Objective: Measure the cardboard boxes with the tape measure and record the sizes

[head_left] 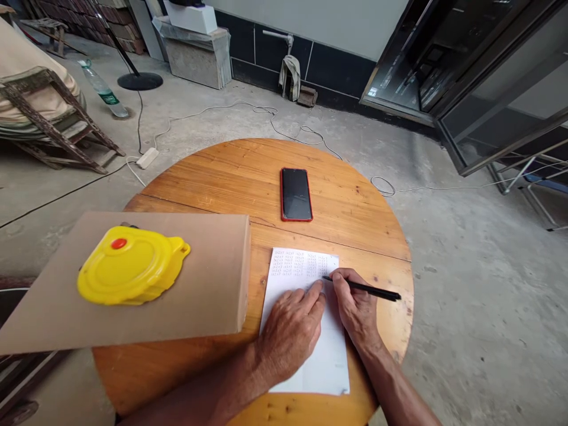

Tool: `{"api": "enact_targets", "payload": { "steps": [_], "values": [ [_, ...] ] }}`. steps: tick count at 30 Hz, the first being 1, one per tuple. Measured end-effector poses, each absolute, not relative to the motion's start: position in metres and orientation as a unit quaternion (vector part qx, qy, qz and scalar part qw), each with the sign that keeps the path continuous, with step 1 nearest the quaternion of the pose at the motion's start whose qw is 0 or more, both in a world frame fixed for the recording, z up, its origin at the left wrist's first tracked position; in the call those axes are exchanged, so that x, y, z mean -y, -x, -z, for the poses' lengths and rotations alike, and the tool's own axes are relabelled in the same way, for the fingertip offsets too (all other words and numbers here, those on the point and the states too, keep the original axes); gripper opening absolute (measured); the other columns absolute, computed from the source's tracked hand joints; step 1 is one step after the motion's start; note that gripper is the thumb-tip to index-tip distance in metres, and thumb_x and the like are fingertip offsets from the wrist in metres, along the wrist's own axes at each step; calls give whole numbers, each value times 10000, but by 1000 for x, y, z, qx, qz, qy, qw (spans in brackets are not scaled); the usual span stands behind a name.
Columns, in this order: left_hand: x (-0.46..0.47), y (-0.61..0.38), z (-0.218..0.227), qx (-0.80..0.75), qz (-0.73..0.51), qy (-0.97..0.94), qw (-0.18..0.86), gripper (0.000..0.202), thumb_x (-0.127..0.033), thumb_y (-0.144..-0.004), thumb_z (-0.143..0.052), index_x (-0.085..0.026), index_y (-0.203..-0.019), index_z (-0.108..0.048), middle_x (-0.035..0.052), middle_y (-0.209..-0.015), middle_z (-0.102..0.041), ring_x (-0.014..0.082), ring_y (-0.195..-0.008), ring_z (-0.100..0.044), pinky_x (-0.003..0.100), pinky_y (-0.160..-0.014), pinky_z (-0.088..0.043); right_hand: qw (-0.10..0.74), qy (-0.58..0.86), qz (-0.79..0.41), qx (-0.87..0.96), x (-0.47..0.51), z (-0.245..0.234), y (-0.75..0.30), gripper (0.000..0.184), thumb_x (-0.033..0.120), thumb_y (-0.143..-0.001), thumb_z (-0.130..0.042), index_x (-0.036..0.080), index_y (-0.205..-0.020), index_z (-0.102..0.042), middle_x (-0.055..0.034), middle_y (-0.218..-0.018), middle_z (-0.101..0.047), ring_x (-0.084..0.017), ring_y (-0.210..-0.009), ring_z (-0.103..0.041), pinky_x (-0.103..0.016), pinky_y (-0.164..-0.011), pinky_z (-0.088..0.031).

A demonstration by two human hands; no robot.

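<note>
A white sheet of paper (306, 331) with rows of small writing at its top lies on the round wooden table (222, 177). My left hand (290, 328) rests flat on the sheet, fingers stretched out and pressing it down. My right hand (355, 305) is closed around a black pen (366, 289), whose tip touches the paper near the written rows.
A phone in a red case (296, 194) lies face up farther back on the table. A cardboard box (133, 284) with a yellow tape-measure case (131, 265) on top sits at the left. Cables, a power strip (147, 157), a bottle (102, 89) and a chair (39, 112) are on the concrete floor.
</note>
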State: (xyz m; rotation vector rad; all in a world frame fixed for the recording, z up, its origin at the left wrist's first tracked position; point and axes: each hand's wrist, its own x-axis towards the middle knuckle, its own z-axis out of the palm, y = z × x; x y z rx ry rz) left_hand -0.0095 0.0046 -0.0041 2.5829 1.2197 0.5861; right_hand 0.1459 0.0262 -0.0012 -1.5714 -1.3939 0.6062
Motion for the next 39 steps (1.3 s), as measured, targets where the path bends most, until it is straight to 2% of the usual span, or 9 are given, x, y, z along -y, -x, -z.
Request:
{"api": "enact_targets", "payload": {
  "steps": [11, 16, 39],
  "values": [
    [-5, 10, 6, -412, -186, -885, 111, 353, -118, -901, -482, -138, -1244, -563, 75, -1374, -582, 225, -925, -615, 396, -812, -512, 455, 632, -237, 580, -24, 3, -149, 192, 263, -908, -521, 203, -749, -609, 16, -653, -599, -143, -607, -555, -250, -589, -467],
    [-5, 11, 7, -407, -179, -889, 112, 393, -115, -891, -473, -143, -1277, -546, 67, -1441, -529, 228, -949, -614, 396, -829, -502, 469, 641, -245, 557, -24, 1, -149, 197, 275, -901, -527, 206, -736, -609, 17, -643, -600, -145, -605, -558, -252, -583, -466],
    [-4, 10, 9, -415, -176, -885, 121, 371, -131, -914, -461, -147, -1274, -547, 43, -1427, -548, 230, -976, -608, 410, -832, -496, 483, 632, -262, 547, -25, 3, -149, 196, 276, -907, -532, 199, -746, -614, 17, -666, -608, -137, -629, -565, -245, -607, -469]
  ]
}}
